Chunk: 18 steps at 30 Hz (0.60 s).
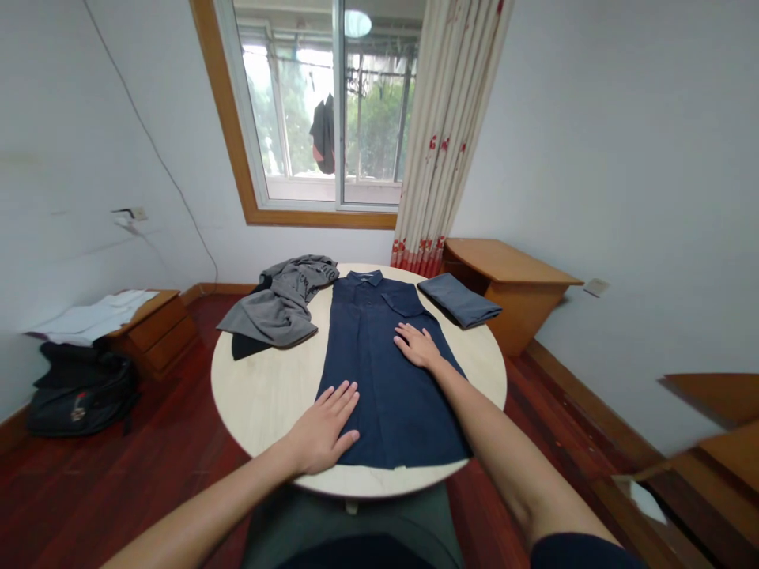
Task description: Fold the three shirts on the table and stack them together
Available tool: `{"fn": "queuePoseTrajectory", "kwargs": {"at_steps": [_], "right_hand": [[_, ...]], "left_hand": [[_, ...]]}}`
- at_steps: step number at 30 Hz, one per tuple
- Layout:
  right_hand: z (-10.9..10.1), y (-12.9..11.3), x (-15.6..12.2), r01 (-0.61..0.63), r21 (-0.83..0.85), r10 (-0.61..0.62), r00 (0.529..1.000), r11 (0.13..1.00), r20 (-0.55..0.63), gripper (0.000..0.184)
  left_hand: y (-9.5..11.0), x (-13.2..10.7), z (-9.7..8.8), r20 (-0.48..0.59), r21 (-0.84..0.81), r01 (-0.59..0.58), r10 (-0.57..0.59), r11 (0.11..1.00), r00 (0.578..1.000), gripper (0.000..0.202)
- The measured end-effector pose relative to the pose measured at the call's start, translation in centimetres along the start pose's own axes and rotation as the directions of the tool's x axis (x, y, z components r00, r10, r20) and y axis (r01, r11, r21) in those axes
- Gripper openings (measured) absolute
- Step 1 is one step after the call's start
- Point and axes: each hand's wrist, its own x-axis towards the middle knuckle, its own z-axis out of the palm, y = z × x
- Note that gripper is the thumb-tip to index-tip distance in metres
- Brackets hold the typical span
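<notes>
A dark navy shirt (379, 371) lies flat and partly folded lengthwise on a round pale wooden table (261, 395), collar toward the window. My left hand (325, 429) rests flat with fingers stretched out on the shirt's near left edge. My right hand (418, 344) lies flat, fingers spread, on the shirt's right side below the chest pocket. Neither hand holds anything.
A crumpled grey garment (278, 304) over something black lies at the table's far left. A folded grey-blue cloth (459, 299) sits at the far right. Wooden cabinets (510, 292) (151, 320) stand on both sides, a black bag (77, 387) on the floor at left, a curtain (444, 134) by the window.
</notes>
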Motion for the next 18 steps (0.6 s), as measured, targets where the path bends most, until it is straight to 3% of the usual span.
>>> {"fn": "queuePoseTrajectory", "kwargs": {"at_steps": [3,6,9,11,14,18], "right_hand": [[-0.1,0.0,-1.2,-0.020,-0.010,0.020,1.000,1.000,-0.009,0.055],[-0.1,-0.3,-2.7,-0.027,-0.006,0.026,0.999,1.000,-0.027,0.053],[-0.5,-0.9,-4.6,-0.086,-0.019,0.084,0.992,0.996,-0.089,0.050],[-1.0,-1.1,-6.1,-0.180,-0.045,0.170,0.972,0.983,-0.159,0.048],[-1.9,-1.0,-8.3,-0.336,-0.102,0.310,0.927,0.936,-0.213,0.047],[-3.6,0.0,-10.1,-0.489,-0.148,0.472,0.871,0.860,-0.134,0.052]], "left_hand": [[0.9,-1.3,-1.0,0.034,-0.045,-0.025,0.027,0.999,0.999,0.066],[0.6,-0.8,-3.3,0.079,-0.176,-0.061,0.075,0.983,0.994,0.056],[-0.8,2.1,-6.1,0.112,-0.340,0.003,0.037,0.940,0.993,0.051],[-2.1,5.0,-7.2,0.055,-0.366,0.032,-0.012,0.930,0.998,0.050],[-4.0,9.7,-7.0,-0.101,-0.268,0.024,-0.053,0.963,0.993,0.040],[-5.6,13.5,-4.2,-0.224,-0.143,0.042,-0.074,0.989,0.972,0.037]]}}
